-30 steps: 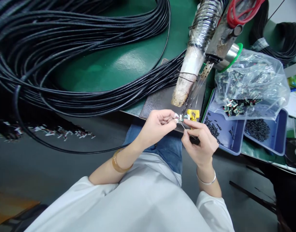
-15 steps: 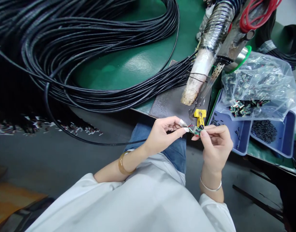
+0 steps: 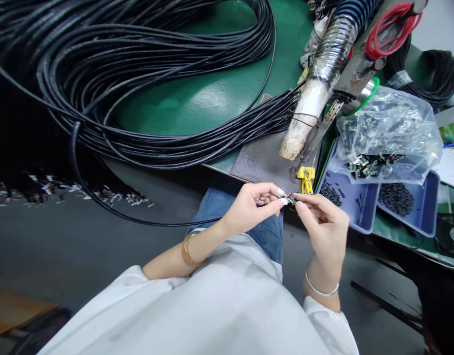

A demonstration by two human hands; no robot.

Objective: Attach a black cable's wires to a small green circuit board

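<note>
At the near edge of the green worktop [image 3: 212, 98], head view: left hand [image 3: 251, 207] and right hand [image 3: 325, 229] meet fingertip to fingertip, both pinched closed on a small green circuit board [image 3: 291, 199] with coloured wire ends. Just beyond it stands a yellow fixture [image 3: 306, 178] on a dark metal plate [image 3: 262, 160]. Far left, a large coil of black cables [image 3: 119, 74]. Right, blue trays [image 3: 378, 204] under a clear bag of parts [image 3: 388, 138].

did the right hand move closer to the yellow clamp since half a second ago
No. The right hand drew slightly left and down from the yellow clamp, staying pinched on the small circuit board.
</note>
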